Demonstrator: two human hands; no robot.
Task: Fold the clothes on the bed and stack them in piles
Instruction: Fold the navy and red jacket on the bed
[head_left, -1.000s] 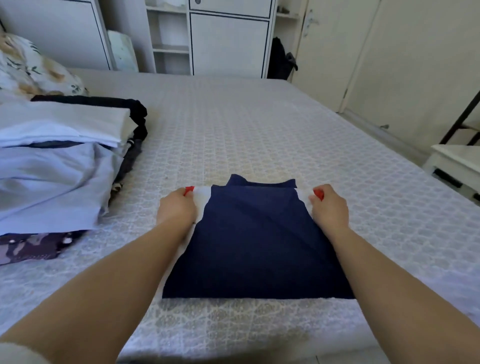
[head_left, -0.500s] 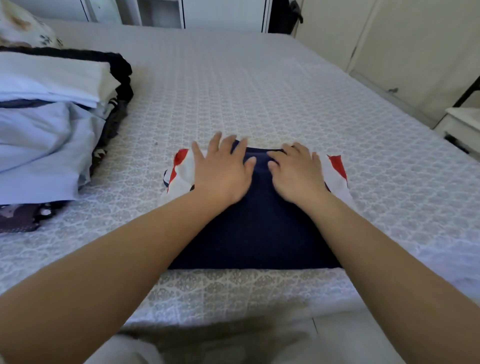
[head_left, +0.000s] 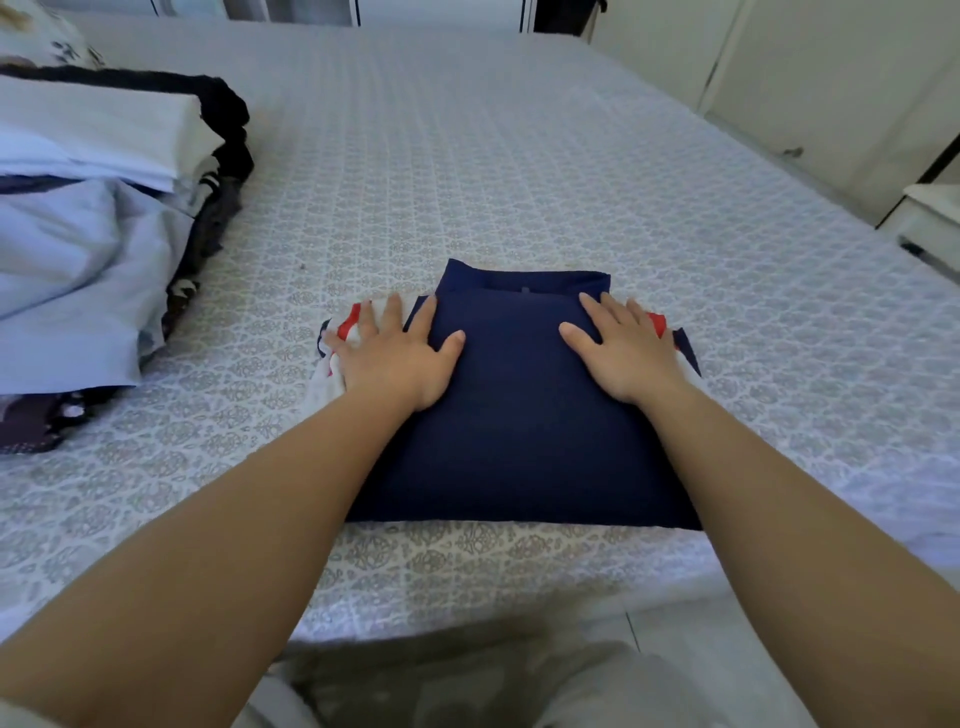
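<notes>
In the centre of the frame our folded navy garment (head_left: 524, 415) lies flat on the bed (head_left: 519, 156), with white and red parts of it showing at its left and right edges. It looks soft, light and limp, so we judge it would sag if lifted by one corner; sliding both hands under the long side edges should keep the fold together. Our left hand (head_left: 395, 358) lies spread flat, palm down, on the garment's upper left part, its fingers reaching over the white and red part. Our right hand (head_left: 626, 351) lies equally flat and spread on the upper right. Neither grips anything. A pile of clothes (head_left: 88, 218) sits at the upper left of the frame, well apart.
</notes>
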